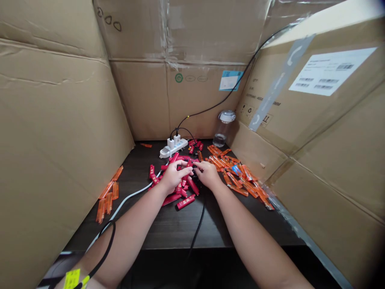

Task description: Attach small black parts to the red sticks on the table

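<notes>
At the centre of the frame, your left hand (173,176) pinches a red piece (189,163) in its fingers; your right hand (207,173) has its fingers bent in beside it, though whether they close on anything you cannot tell. Below, red pieces (185,202) bear gold marks too small to read on the dark surface (168,233). At right, a carton (319,132) reads "QTY" and "MM" under a barcoded white label (332,72); upper centre, a green emblem (179,78) marks the rear carton (141,96).

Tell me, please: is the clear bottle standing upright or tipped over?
Upright: the clear bottle stands on its base on the dark table, with its lid at the top.
</notes>
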`<state>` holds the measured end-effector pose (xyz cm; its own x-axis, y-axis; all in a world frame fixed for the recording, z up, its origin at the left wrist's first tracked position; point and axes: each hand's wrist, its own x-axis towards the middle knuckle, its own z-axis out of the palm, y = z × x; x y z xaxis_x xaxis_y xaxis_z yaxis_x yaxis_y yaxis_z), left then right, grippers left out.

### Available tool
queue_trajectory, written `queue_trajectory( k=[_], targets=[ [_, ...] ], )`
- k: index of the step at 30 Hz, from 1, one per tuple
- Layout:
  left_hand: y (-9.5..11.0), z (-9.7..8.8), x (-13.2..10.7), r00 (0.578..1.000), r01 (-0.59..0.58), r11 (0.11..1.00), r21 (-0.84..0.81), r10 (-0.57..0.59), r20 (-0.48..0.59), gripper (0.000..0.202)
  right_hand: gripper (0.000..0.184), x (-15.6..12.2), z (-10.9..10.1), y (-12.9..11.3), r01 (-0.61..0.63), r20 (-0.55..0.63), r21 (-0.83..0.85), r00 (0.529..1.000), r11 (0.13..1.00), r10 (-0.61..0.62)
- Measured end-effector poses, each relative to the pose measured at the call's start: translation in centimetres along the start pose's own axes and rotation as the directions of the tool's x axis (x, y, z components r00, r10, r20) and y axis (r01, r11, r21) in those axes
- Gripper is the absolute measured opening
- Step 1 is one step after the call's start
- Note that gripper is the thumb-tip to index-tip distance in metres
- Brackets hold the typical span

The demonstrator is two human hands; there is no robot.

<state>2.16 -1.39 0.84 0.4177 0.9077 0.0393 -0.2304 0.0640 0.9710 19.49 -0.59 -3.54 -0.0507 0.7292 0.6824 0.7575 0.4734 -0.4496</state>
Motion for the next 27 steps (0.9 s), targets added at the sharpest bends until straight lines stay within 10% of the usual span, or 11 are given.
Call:
queue_trajectory(
  k=[5,15,27],
  targets=[
    [-0.1,0.0,-0.1,1.000,-0.014,1.000,0.028,0.014,0.012,0.038,0.015,-0.1,-2.0,-3.1,-0.112,-0.130,0.314,0.979,0.943,0.159],
    [-0.3,0.5,-0.3,0.923,-0.364,0.845,0.392,0.384,0.028,0.022,0.008,-0.4,-2.9,-5.7,-0.102,0.008,0.646,0.992,0.756,0.127],
    [0.4,0.0,-0.5,0.935,-0.354,0.859,0.371,0.310,0.174,0.022,0.024,-0.6,-2.8,-5.2,-0.328,0.260,0.825,0.943,0.459,0.207]
  ],
)
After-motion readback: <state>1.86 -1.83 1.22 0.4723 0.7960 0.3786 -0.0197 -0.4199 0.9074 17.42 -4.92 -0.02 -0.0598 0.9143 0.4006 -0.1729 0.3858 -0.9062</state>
